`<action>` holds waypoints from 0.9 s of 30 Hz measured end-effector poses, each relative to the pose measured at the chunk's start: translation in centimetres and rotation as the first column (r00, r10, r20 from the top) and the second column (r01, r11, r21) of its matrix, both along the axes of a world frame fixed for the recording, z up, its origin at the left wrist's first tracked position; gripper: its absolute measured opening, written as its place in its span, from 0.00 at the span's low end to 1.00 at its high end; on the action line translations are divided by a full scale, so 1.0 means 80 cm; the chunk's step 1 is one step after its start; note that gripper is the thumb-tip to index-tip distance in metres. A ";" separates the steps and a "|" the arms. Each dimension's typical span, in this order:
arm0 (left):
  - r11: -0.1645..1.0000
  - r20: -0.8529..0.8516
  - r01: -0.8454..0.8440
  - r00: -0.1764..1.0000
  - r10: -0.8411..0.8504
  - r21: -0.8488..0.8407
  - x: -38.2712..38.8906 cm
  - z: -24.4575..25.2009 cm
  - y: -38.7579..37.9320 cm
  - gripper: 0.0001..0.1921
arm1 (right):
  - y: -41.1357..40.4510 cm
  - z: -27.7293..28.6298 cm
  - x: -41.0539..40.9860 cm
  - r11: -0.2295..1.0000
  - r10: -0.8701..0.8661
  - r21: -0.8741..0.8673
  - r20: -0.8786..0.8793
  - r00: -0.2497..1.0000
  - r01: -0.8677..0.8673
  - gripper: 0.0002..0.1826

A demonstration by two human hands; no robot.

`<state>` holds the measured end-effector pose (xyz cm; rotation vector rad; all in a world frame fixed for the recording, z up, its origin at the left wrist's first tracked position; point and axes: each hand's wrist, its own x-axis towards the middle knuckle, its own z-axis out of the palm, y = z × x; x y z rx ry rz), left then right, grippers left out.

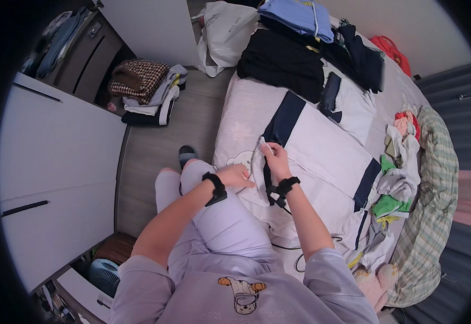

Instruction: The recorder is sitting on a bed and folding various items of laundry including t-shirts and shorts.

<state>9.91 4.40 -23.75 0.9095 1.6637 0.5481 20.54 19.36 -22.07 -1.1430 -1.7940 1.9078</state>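
Observation:
A white garment with navy bands (324, 137) lies spread flat over the bed in front of me. My right hand (276, 160) pinches a bunched white edge of it near the navy band at its near left end. Lower and to the left, my left hand (236, 177) is at the garment's left edge, its fingers apart and the fingertips by the white cloth. Both wrists wear black straps, and a small black device with a cable (275, 195) sits beside the right one.
Folded dark clothes (284, 60) and a blue garment (296, 16) lie at the bed's far end. Crumpled clothes (397, 186) and a checked quilt (429, 210) line its right side. A clothes stack (142, 83) stands by the cabinet (61, 141); a white bag (227, 36) is behind.

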 end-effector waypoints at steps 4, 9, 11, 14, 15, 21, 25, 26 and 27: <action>0.937 -0.352 0.334 0.869 -0.347 -0.098 0.040 0.039 0.023 0.35 | 0.018 0.019 0.034 0.999 0.043 -0.022 0.081 0.996 -0.041 0.25; 0.906 -0.418 0.410 0.808 -0.414 -0.105 0.036 0.037 0.029 0.30 | 0.006 -0.002 0.081 0.982 0.187 -0.036 0.068 0.980 -0.185 0.33; 0.917 -0.284 0.365 0.873 -0.396 -0.159 0.021 0.035 0.031 0.24 | -0.015 0.000 0.096 0.972 0.231 -0.021 0.209 0.950 -0.232 0.30; 0.932 -0.192 0.334 0.914 -0.356 -0.137 0.016 0.033 0.032 0.24 | -0.033 -0.014 0.115 0.972 0.232 -0.018 0.238 0.943 -0.234 0.29; 0.930 -0.134 0.340 0.924 -0.358 -0.138 0.014 0.031 0.031 0.26 | -0.038 -0.015 0.115 0.957 0.285 -0.119 0.222 0.932 -0.265 0.24; 0.968 -0.208 0.161 0.971 -0.120 0.191 0.031 0.056 -0.012 0.39 | -0.073 0.016 0.101 0.958 0.226 -0.196 0.056 0.973 -0.211 0.19; 0.966 -0.156 0.088 0.986 -0.051 0.241 0.044 0.091 -0.044 0.48 | -0.080 0.025 0.081 0.961 0.256 -0.103 -0.030 0.966 -0.258 0.30; 0.967 -0.156 0.087 0.986 -0.050 0.238 0.045 0.088 -0.047 0.48 | -0.085 0.029 0.072 0.952 0.288 -0.101 -0.024 0.957 -0.289 0.32; 0.970 -0.194 0.033 0.981 0.015 0.242 0.046 0.084 -0.048 0.47 | -0.087 0.033 0.064 0.942 0.320 -0.096 -0.018 0.947 -0.320 0.35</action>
